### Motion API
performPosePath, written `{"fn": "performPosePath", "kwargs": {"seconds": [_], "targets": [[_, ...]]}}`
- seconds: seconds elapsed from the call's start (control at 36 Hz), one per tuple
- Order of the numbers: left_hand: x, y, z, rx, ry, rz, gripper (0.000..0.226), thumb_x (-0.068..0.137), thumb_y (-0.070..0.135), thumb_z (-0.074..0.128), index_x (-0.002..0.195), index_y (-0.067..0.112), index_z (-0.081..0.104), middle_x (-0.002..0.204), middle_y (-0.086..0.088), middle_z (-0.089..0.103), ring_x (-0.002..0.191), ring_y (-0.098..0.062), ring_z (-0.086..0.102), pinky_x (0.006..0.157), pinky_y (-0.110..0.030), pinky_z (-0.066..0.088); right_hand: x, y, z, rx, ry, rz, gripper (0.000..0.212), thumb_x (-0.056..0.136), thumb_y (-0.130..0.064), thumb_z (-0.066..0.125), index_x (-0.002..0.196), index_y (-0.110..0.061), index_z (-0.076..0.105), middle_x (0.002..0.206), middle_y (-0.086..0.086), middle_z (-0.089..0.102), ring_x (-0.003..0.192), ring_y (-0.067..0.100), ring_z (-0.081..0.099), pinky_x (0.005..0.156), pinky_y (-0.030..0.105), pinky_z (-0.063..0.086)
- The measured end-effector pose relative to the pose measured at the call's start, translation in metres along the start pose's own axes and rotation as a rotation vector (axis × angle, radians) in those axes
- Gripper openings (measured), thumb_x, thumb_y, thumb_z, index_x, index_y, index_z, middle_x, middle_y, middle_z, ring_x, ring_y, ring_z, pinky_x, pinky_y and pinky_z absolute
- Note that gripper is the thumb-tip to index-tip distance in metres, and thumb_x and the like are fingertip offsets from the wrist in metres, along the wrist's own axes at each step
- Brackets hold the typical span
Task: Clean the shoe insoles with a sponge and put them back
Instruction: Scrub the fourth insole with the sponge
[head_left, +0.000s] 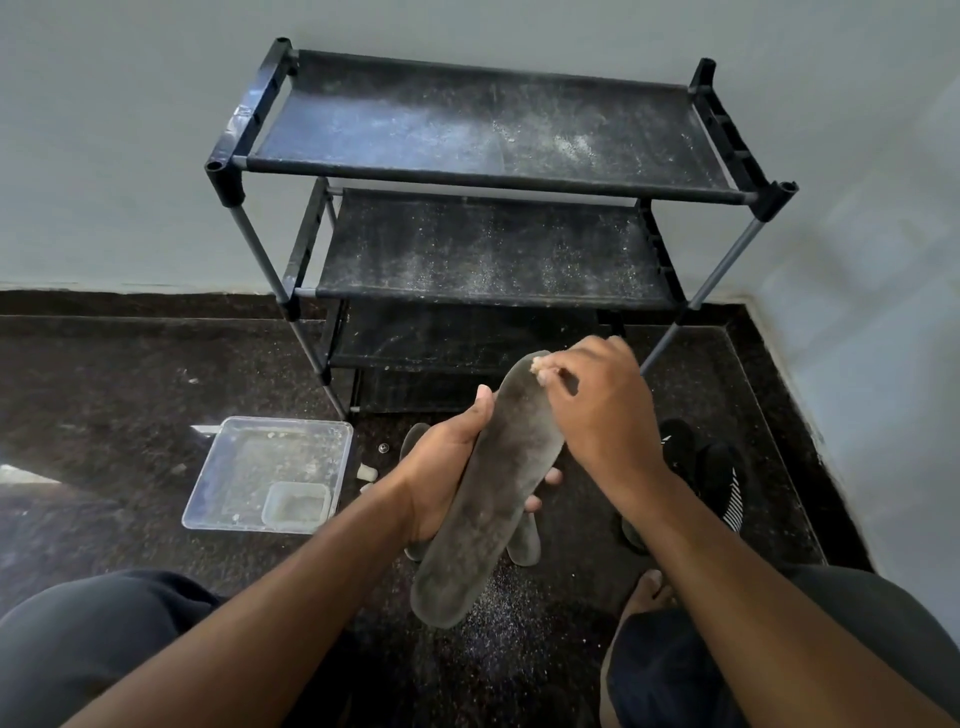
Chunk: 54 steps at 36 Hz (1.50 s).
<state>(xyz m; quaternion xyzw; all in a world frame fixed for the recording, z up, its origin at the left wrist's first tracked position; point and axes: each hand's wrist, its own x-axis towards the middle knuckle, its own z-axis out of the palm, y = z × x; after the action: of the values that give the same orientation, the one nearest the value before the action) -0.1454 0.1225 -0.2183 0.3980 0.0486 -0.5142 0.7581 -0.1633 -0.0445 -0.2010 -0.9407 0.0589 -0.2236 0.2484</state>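
Note:
A grey, dusty insole (491, 488) is held up over the floor, toe end pointing away from me. My left hand (447, 467) grips it round the middle, thumb on its left edge and fingertips showing on the right. My right hand (597, 410) pinches a small beige piece of sponge (540, 370) against the toe end of the insole. A second insole (525, 540) lies on the floor, mostly hidden under the held one. Black shoes (711, 467) with white stripes stand on the floor to the right, partly behind my right forearm.
A dusty black shoe rack (488, 239) with several shelves stands against the wall ahead. A clear plastic tray (270, 473) holding a small container (296, 506) sits on the dark floor at left. Beige sponge bits (366, 473) lie beside it. My knees frame the bottom.

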Motion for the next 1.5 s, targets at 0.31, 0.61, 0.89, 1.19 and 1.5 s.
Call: {"fn": "performPosePath", "kwargs": {"seconds": [0.31, 0.61, 0.89, 1.19, 1.5], "targets": [[-0.003, 0.006, 0.002, 0.039, 0.105, 0.104, 0.070, 0.104, 0.060, 0.035, 0.134, 0.004, 0.063, 0.121, -0.022, 0.071, 0.100, -0.029, 0.073, 0.086, -0.043, 0.063, -0.014, -0.018, 0.007, 0.026, -0.107, -0.195, 0.011, 0.091, -0.022, 0.071, 0.099, -0.018, 0.077, 0.086, -0.007, 0.067, 0.089, 0.014, 0.053, 0.078, 0.036, 0.049], [-0.001, 0.006, 0.001, 0.041, 0.156, 0.105, 0.072, 0.105, 0.061, 0.033, 0.133, 0.003, 0.064, 0.114, -0.020, 0.073, 0.094, -0.027, 0.074, 0.075, -0.041, 0.064, -0.019, -0.018, 0.011, 0.014, -0.139, -0.265, 0.009, 0.091, -0.016, 0.070, 0.091, -0.011, 0.077, 0.082, -0.001, 0.064, 0.086, 0.018, 0.054, 0.074, 0.035, 0.049], [-0.002, 0.007, 0.000, 0.024, 0.195, 0.106, 0.073, 0.101, 0.065, 0.041, 0.137, 0.006, 0.063, 0.132, -0.021, 0.067, 0.111, -0.035, 0.070, 0.091, -0.051, 0.059, -0.015, -0.013, 0.010, 0.045, -0.145, -0.167, 0.008, 0.090, -0.015, 0.072, 0.095, -0.011, 0.077, 0.083, -0.003, 0.064, 0.087, 0.011, 0.048, 0.078, 0.018, 0.038], [-0.004, 0.009, 0.004, 0.014, 0.194, 0.142, 0.070, 0.105, 0.061, 0.033, 0.124, 0.007, 0.073, 0.135, -0.026, 0.065, 0.111, -0.036, 0.062, 0.091, -0.048, 0.058, -0.009, -0.005, 0.005, 0.006, -0.054, -0.076, 0.005, 0.089, -0.014, 0.073, 0.093, -0.014, 0.077, 0.081, -0.006, 0.066, 0.084, 0.009, 0.046, 0.072, 0.022, 0.040], [-0.004, 0.011, 0.005, 0.042, 0.231, 0.166, 0.072, 0.106, 0.060, 0.031, 0.131, 0.003, 0.067, 0.122, -0.023, 0.071, 0.096, -0.029, 0.071, 0.081, -0.042, 0.062, -0.003, 0.000, 0.003, -0.013, -0.046, -0.019, 0.008, 0.089, -0.019, 0.074, 0.082, -0.016, 0.078, 0.074, -0.008, 0.065, 0.080, 0.009, 0.045, 0.067, 0.021, 0.036]]}}
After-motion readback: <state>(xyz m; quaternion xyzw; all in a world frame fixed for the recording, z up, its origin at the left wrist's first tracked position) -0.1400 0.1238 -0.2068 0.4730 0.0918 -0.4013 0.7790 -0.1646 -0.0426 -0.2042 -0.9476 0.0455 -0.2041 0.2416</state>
